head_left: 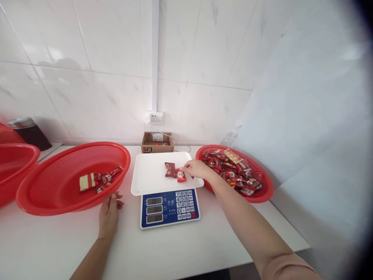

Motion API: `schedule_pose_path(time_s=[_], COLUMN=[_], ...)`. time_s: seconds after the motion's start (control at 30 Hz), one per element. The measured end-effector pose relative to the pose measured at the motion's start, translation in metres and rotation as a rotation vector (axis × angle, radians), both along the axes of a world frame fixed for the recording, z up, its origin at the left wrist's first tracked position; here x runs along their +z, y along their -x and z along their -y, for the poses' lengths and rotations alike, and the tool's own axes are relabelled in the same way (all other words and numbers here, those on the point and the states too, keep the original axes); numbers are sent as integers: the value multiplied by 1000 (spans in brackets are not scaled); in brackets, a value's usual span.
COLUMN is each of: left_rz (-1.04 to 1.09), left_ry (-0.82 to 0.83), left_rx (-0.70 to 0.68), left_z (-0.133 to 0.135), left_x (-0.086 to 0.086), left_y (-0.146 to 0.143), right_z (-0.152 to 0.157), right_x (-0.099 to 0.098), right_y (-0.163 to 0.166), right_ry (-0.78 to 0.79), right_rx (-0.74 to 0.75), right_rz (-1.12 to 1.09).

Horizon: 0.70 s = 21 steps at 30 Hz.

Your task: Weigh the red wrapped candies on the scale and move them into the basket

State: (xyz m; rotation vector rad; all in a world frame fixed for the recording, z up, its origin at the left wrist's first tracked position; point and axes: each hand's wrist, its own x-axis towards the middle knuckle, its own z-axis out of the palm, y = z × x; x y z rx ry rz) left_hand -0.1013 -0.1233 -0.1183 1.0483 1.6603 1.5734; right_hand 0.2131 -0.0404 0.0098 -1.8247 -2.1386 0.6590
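Observation:
A blue-faced weighing scale (169, 208) stands in the middle of the white table, with a white tray (151, 173) on top. Two red sweet packets lie on the tray: one (169, 170) near its centre and one (181, 175) beside it. My right hand (196, 168) reaches over the tray's right side, fingers pinched on the packet nearest it. My left hand (108, 214) rests on the table, fingers curled against the front rim of a red mesh basket (58, 194). That basket holds a few wrapped sweets (97, 179).
A second red basket (264, 194) at the right is heaped with red wrapped sweets (231, 169). A small cardboard box (157, 142) sits against the tiled wall under a socket (155, 118). Another red basket (14, 163) and a dark container (29, 132) stand at the far left.

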Motion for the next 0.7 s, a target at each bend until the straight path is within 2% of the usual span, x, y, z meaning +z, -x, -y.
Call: schedule_pose_path(time_s=[0.1,0.23,0.37,0.47,0.57,0.7], left_rz=[7,10,8,1,-1,-23], left_ry=[5,11,31,23,14,35], left_rx=[8,15,-5,0,4,6], left_z=[0,0,1,1,0,1], left_x=[0,2,8,10,8,6], left_y=[1,0,-2,-4,-3,-1], right_z=[0,3,11,16,16,3], right_x=[3,11,14,6,-5,-13], right_y=[-6,-15,-13,0,15,8], right_ry=[-93,-165,-55,31,-4,-351], right_rx=[-88,-117,-74,27,118,60], right_rz=[78,-196,-521,-640,-584,-258])
